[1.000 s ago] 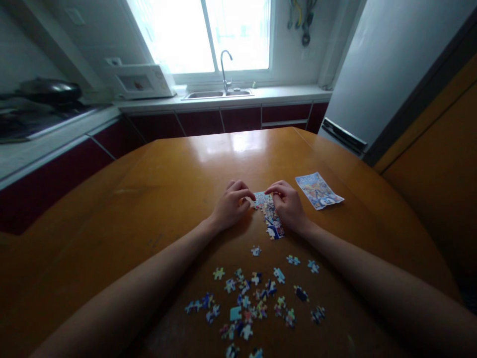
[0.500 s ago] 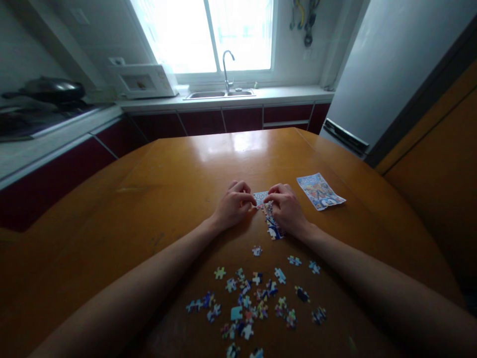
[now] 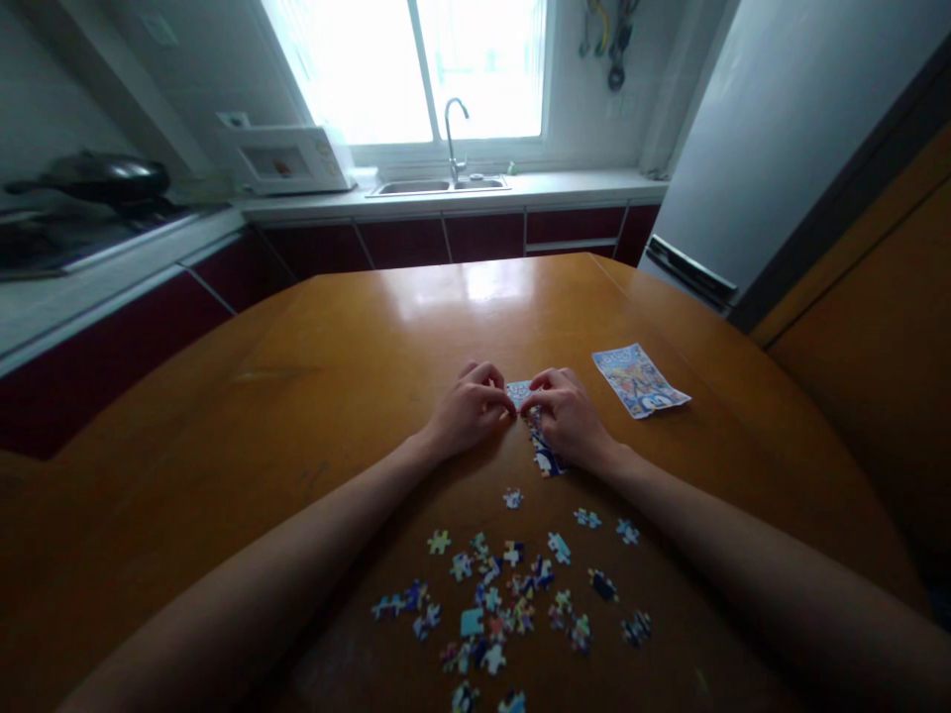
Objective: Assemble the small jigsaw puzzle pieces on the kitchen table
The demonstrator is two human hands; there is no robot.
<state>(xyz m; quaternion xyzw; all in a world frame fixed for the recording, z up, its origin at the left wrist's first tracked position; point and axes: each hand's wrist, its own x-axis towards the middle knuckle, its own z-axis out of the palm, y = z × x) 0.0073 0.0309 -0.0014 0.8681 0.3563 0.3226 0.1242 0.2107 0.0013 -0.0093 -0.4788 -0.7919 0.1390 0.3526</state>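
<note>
Head view shows the left hand at the left edge of the partly joined puzzle and the right hand partly covering its right side, on the wooden counter. Fingers on both hands are bent, tips close together over the puzzle; whether either grips anything, I cannot tell. Loose pieces lie scattered on the near side. Right of the right hand lies a printed sheet; the sink is far beyond.
</note>
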